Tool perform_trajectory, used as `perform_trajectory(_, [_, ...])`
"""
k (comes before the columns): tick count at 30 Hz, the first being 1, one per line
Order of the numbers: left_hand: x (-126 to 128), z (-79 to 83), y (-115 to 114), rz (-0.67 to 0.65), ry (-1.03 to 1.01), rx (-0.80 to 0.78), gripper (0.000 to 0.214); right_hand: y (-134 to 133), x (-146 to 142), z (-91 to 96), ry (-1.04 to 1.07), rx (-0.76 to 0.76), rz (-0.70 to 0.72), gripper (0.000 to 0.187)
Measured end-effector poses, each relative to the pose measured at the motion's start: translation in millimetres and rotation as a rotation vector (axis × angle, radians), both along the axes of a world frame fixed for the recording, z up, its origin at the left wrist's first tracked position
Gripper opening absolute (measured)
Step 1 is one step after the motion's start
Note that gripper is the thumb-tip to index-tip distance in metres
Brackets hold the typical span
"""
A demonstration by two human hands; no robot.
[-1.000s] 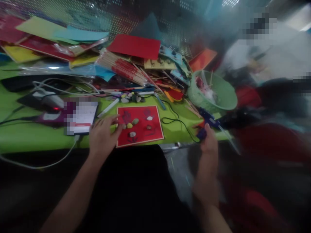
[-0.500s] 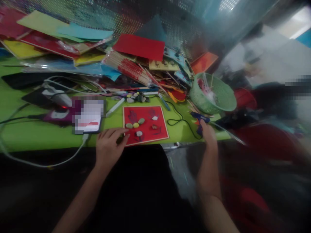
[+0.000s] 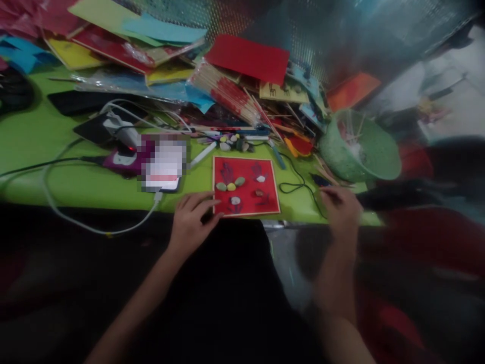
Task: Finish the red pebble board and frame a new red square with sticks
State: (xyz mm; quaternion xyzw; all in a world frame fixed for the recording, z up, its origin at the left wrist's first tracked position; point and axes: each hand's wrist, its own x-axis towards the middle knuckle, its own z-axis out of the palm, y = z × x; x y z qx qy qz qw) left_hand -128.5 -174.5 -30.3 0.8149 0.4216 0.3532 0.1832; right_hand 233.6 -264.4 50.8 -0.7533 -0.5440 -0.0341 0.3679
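A red board (image 3: 248,197) with a pale border lies at the table's front edge. Small stones and dark drawn marks are on it, among them a yellow stone (image 3: 231,187) between two greenish ones. My left hand (image 3: 193,220) grips the lower left corner, fingers at the left edge and thumb by the bottom edge. To the right, my right hand (image 3: 343,207) is closed, slightly blurred, around a dark blue glue gun (image 3: 320,179). Only the front of the gun shows; the hand covers the rest. A black cable (image 3: 297,187) curls between gun and board.
A phone (image 3: 164,167) and purple power strip (image 3: 129,159) stand left, with a white cable hanging past the edge. Behind the board lie pens, loose stones (image 3: 231,142), bundled sticks (image 3: 227,91) and coloured sheets. A green basket (image 3: 359,146) stands at right.
The view has shifted, so the table things sit further right and higher. My right hand has turned over the glue gun and hides its handle. My left hand stays at the board's corner.
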Motion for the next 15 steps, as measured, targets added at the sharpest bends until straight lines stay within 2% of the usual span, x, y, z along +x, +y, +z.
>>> perform_trajectory(3, [-1.3,-1.2,-0.4,-0.007,0.003,-0.007,0.022,27.3,-47.7,-1.0,0.034,-0.043,0.334,0.011])
perform_trajectory(6, [-3.0,-1.6,-1.8,-0.013,0.002,-0.028,0.023,54.8,-84.5,-10.0,-0.015,-0.149,0.541,0.012])
perform_trajectory(9, [-5.3,-2.6,-3.7,-0.021,0.004,-0.034,0.023,74.5,-103.6,-22.0,-0.135,-0.211,0.596,0.013])
perform_trajectory(15, [-6.7,-6.7,-4.0,-0.026,-0.006,-0.04,0.024,91.2,-113.2,-36.9,-0.398,-0.284,0.588,0.013])
